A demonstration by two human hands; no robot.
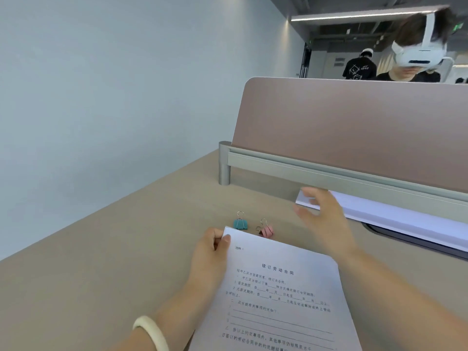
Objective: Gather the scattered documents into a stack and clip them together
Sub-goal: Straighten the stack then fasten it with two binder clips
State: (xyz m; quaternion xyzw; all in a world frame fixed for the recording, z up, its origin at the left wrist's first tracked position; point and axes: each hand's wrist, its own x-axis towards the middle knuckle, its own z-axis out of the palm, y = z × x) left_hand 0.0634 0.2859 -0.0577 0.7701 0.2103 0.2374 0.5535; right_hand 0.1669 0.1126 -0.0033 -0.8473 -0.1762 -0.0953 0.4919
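Stretching away beneath both hands is a pale beige desk [126, 249], bounded on its far side by a dusty-pink divider panel [354, 127] set in a grey metal rail [329, 173]; a plain white wall [114, 84] rises to the left. Beyond the panel, a person wearing a white headset [417, 55] sits opposite, and another stands farther back.

Pinched at its upper left corner by the left hand [210, 254] (thumb on top, fingers curled beneath) is a printed document [278, 300], white with black lines of text and blank rules. A cream bangle [152, 333] circles that wrist. Just past the left hand's knuckles lie a teal binder clip [240, 223] and a pink binder clip [266, 230], side by side. The right hand [324, 219], blurred, hovers with fingers spread wide and empty, its fingertips over the near corner of more white sheets [392, 219] lying under the rail.
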